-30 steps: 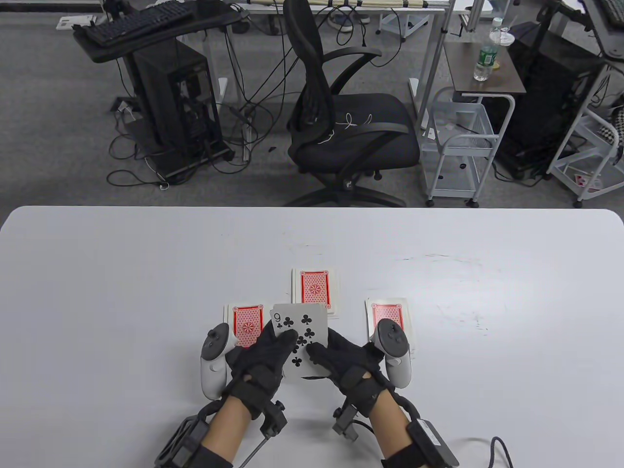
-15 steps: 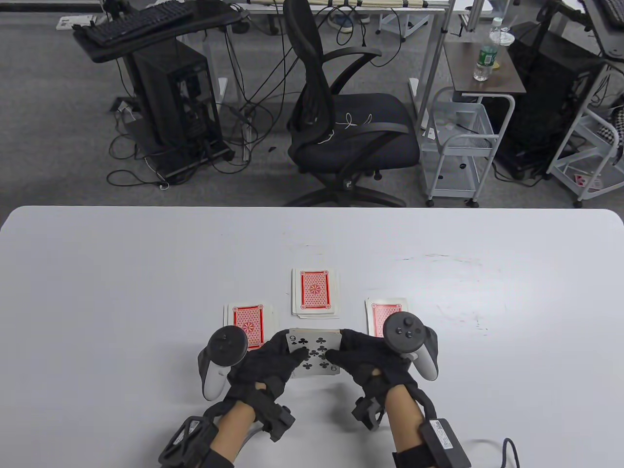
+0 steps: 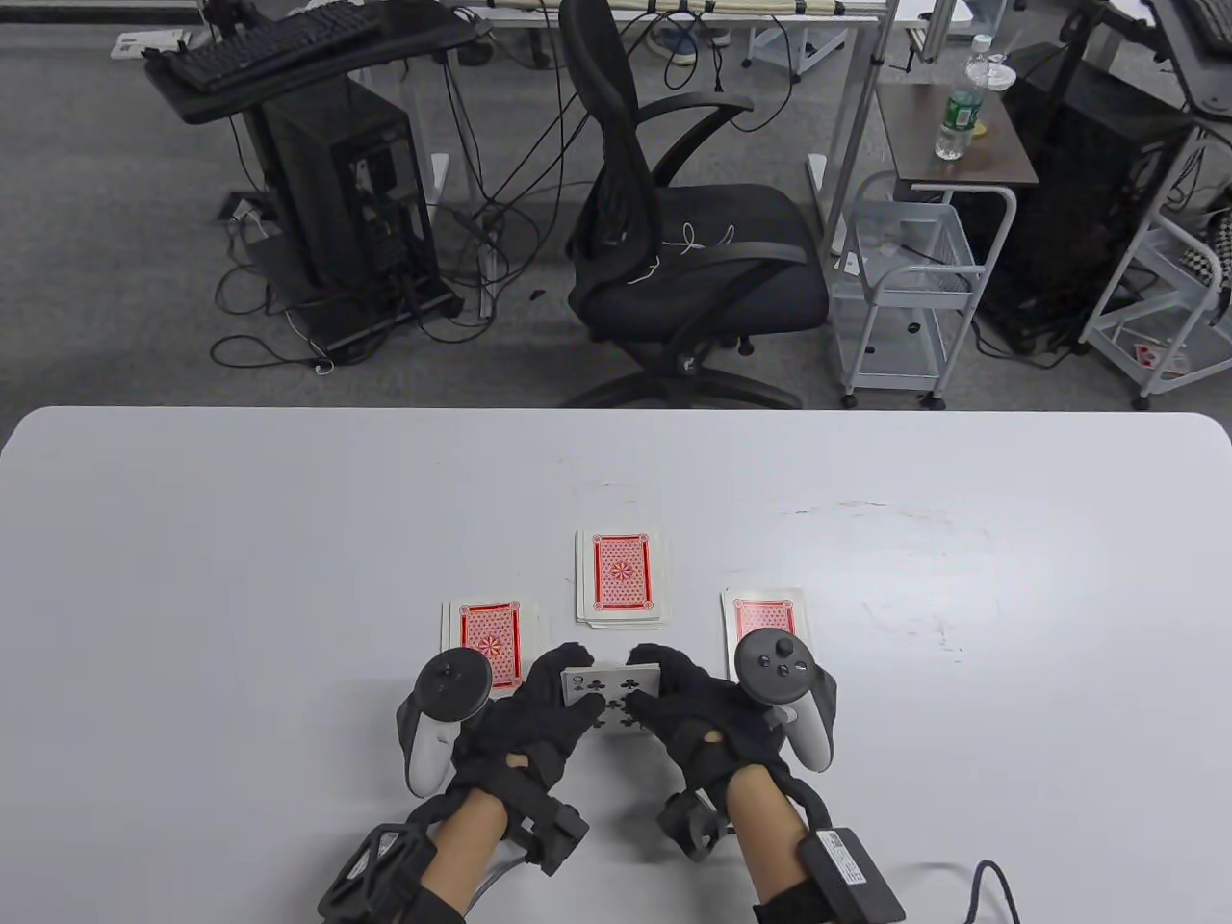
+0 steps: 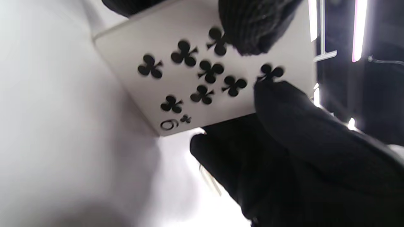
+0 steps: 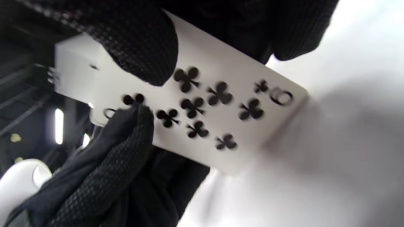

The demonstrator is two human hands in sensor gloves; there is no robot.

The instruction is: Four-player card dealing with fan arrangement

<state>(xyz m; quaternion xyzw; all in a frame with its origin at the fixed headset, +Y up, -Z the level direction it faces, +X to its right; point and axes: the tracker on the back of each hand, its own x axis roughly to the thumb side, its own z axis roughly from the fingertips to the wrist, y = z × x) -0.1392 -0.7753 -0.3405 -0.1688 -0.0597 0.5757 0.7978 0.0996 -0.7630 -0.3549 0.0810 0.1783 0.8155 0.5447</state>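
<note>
A white table (image 3: 289, 539) is seen before an office chair (image 3: 674, 241) and computer desks. Near its front edge, a packet of cards (image 3: 616, 685), nine of clubs uppermost, is gripped between the left hand (image 3: 534, 717) and right hand (image 3: 698, 717), its long axis running left-right, amid three face-down piles (image 3: 621, 576).

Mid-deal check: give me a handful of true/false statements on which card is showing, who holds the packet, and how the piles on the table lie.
1. The packet's showing card is the nine of clubs. True.
2. Only the right hand has a grip on the packet. False: the left hand grips it too.
3. Three piles lie on the table beyond the hands. True: left pile, middle pile, right pile.
4. Those piles lie face up. False: red backs show.
5. The middle pile lies nearest the person. False: it lies farthest.
</note>
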